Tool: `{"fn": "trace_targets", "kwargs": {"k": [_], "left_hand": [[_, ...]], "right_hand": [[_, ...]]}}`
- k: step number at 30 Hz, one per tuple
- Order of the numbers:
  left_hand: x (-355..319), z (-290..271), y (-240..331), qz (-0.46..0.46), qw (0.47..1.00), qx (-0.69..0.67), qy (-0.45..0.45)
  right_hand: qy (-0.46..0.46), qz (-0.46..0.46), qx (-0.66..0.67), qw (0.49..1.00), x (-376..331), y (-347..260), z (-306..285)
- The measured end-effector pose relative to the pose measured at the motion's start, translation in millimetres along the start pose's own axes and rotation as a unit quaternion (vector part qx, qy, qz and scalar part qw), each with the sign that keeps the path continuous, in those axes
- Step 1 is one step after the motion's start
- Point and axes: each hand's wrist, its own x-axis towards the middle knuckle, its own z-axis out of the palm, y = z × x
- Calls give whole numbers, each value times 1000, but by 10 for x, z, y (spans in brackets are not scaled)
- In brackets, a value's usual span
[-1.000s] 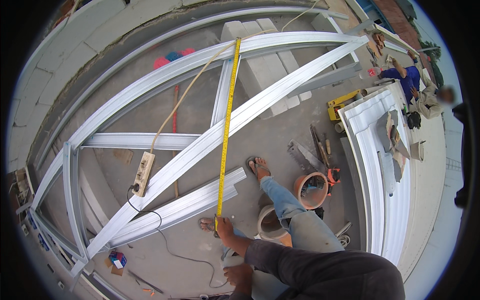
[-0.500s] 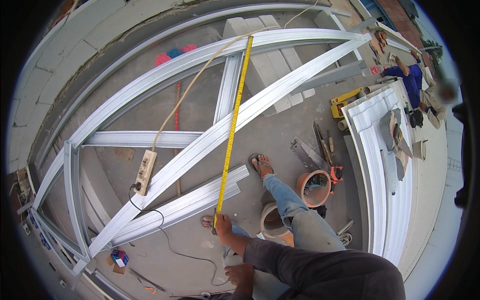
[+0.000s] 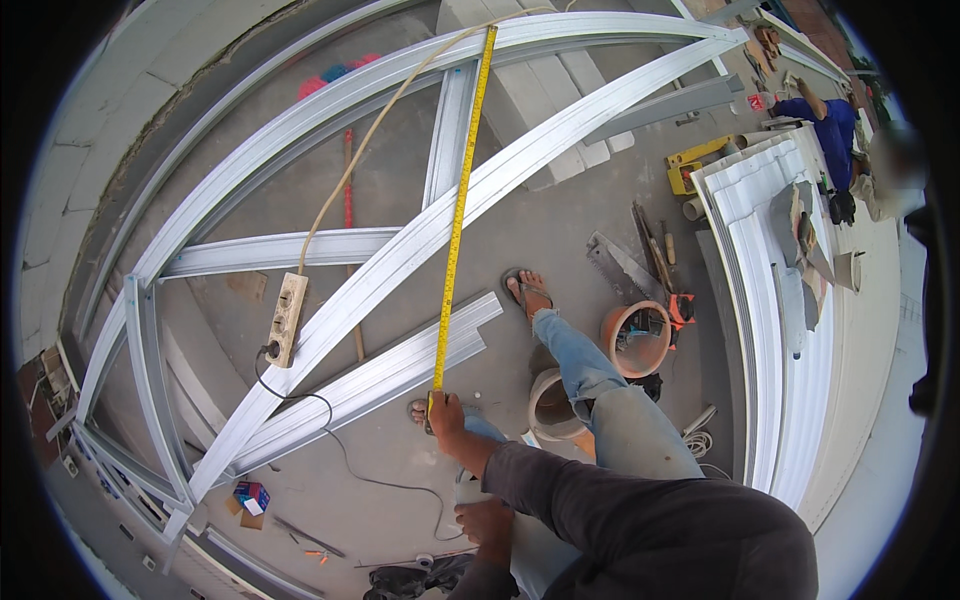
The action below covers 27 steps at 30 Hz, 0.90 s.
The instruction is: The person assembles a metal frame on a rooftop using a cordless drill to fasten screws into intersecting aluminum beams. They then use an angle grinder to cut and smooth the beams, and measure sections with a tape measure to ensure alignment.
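Note:
My right hand (image 3: 447, 412) is closed around a tape measure (image 3: 431, 412), low in the middle of the head view. Its yellow blade (image 3: 457, 232) stretches away from me, passing over the diagonal metal channel (image 3: 520, 157) up to the far curved channel (image 3: 330, 110) of a silver truss frame. My left hand (image 3: 484, 522) is by my jeans-clad left leg, fingers curled; whatever lies inside them is hidden. Near my right hand is my sandalled left foot (image 3: 418, 409), and a loose stack of channels (image 3: 370, 385) lies just beyond.
A power strip (image 3: 287, 320) rests on the diagonal channel, its dark cord looping over the floor. Buckets (image 3: 637, 362), a handsaw (image 3: 622, 268) and white corrugated sheets (image 3: 790, 400) are on the right. Pale blocks (image 3: 520, 100) lie under the frame. Another person (image 3: 835, 130) works at far right.
The view has shifted, so the frame sits higher in the picture. My right hand still grips the tape measure, with its blade stretched out; my left hand stays by my leg.

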Motion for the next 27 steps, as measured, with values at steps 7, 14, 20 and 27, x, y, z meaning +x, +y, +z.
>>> {"fn": "trace_targets", "kwargs": {"k": [7,14,20,27], "left_hand": [[-24,-12,-30,3,1000,11,-9],[-15,50,-47,6,999,34,4],[42,106,-74,9,999,34,14],[-18,30,-42,13,999,37,16]], "right_hand": [[23,11,-17,1000,375,374,62],[18,16,-16,1000,527,462,149],[48,-15,-72,996,303,259,235],[41,3,-55,998,84,7,228]]}}
